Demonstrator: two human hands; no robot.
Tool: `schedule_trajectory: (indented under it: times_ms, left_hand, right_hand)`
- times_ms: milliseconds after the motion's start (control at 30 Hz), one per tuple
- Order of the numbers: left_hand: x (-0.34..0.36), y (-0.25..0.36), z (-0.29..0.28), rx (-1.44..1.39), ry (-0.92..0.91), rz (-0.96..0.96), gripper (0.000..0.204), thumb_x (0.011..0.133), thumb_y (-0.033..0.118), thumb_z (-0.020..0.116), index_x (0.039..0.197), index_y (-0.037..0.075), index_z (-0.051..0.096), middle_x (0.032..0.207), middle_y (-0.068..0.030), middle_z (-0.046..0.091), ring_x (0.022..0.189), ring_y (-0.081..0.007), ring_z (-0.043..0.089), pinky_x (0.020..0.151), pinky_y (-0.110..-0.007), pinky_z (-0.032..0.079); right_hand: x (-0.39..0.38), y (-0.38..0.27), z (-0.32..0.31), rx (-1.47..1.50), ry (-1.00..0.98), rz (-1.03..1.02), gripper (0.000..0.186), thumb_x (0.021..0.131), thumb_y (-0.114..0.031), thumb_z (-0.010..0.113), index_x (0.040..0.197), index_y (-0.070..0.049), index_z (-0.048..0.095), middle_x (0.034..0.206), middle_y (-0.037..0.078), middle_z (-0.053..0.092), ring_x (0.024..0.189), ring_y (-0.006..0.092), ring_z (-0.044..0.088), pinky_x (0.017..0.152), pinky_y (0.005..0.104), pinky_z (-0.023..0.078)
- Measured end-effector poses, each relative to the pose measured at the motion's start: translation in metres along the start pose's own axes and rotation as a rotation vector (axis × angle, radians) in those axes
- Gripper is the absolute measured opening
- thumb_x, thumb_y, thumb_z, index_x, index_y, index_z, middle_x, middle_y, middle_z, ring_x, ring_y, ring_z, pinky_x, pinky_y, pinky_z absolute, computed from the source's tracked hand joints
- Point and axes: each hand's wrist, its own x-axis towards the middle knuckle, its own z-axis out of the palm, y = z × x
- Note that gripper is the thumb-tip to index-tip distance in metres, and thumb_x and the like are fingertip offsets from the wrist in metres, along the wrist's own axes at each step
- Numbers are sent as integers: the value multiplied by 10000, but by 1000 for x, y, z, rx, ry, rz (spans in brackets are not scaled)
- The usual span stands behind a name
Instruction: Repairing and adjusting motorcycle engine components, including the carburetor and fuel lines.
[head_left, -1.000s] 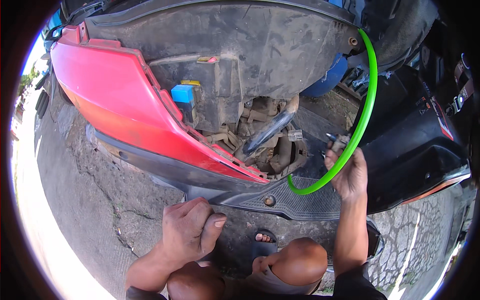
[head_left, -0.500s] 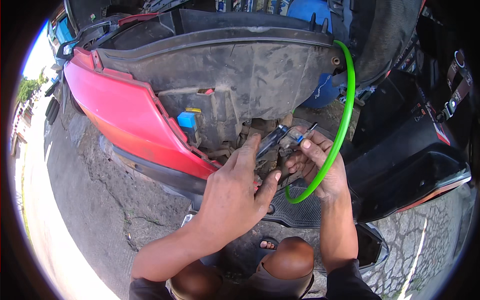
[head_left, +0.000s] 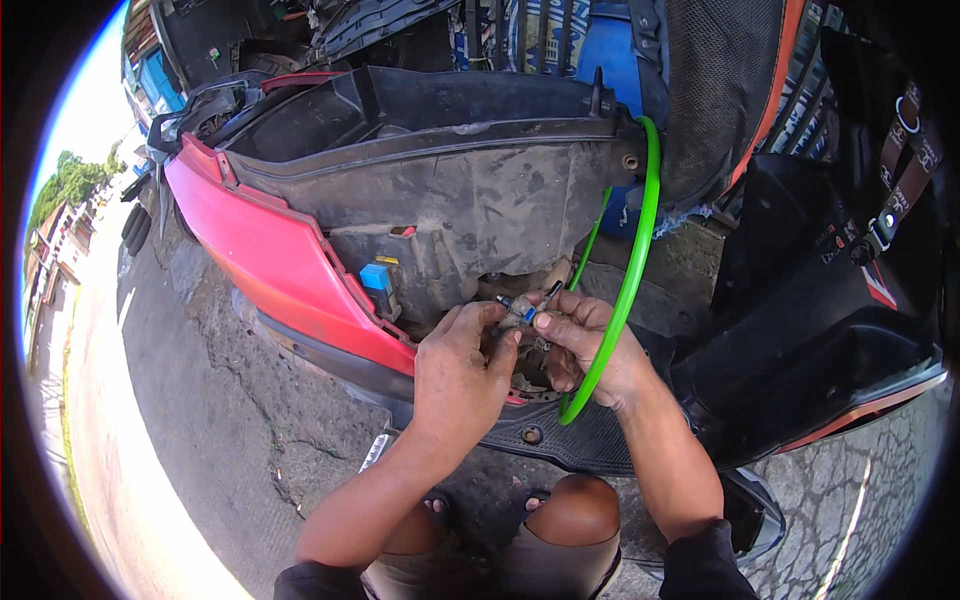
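My right hand [head_left: 595, 345] pinches a small metal fitting [head_left: 520, 312] with a blue band and short dark ends, holding it in front of the opening in the scooter's side. My left hand [head_left: 460, 365] meets it from the other side, thumb and fingertips closed at its left end. A bright green hose [head_left: 641, 220] arches down from the upper right and passes over my right wrist area. Behind my hands is the dusty black inner body [head_left: 400, 200] of the scooter, beside its red side panel [head_left: 255, 245].
A blue rectangular part [head_left: 376, 278] sits in the scooter's frame. Black footboard plastic [head_left: 565, 440] runs below my hands. Larger black bodywork [head_left: 800, 330] and a strap with a buckle [head_left: 885, 235] are on the right. Cracked pavement [head_left: 230, 390] spreads on the left.
The view has shifted, showing the scooter lower. The dark elongated piece seen by my left fingers no longer shows; those fingers now close on the fitting. My hands are nearer each other.
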Motion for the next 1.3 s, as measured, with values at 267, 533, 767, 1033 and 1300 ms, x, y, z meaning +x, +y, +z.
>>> schedule_trajectory:
  times_ms: [267, 533, 767, 1033, 1300]
  left_hand:
    - [3, 3, 8, 193, 107, -96, 178, 888, 17, 731, 1052, -41, 692, 902, -174, 741, 738, -267, 744, 669, -379, 570]
    - [14, 13, 21, 431, 143, -63, 173, 868, 77, 720, 1015, -14, 702, 978, -211, 732, 883, -435, 717, 784, -509, 561]
    - [19, 6, 24, 550, 149, 5, 152, 895, 134, 716, 941, 24, 621, 918, -180, 696, 795, -414, 735, 697, -491, 606]
    - [22, 9, 26, 530, 94, -95, 198, 871, 108, 723, 1041, 8, 710, 959, -191, 729, 864, -424, 723, 781, -511, 581]
    - [28, 7, 29, 579, 52, -75, 150, 877, 114, 718, 983, 12, 686, 935, -187, 715, 854, -429, 724, 761, -514, 590]
  right_hand:
    - [-6, -5, -27, -49, 85, -72, 394, 1024, -218, 697, 1289, 64, 625, 1048, 171, 776, 482, 117, 592, 441, 245, 486]
    - [29, 46, -58, -58, 232, -142, 236, 1035, -128, 656, 1216, 19, 693, 968, 83, 755, 793, 113, 676, 676, 260, 525]
    - [56, 49, -51, -28, 95, -94, 168, 984, -76, 700, 1113, 31, 713, 918, 83, 755, 678, 139, 687, 581, 277, 570]
    - [66, 49, -54, 168, -70, -98, 113, 978, -40, 684, 1076, 15, 697, 887, 107, 751, 647, 160, 707, 566, 299, 606]
    - [87, 67, -77, 320, -84, -149, 203, 990, -52, 678, 1171, 38, 661, 1001, 105, 732, 761, 205, 716, 683, 316, 614]
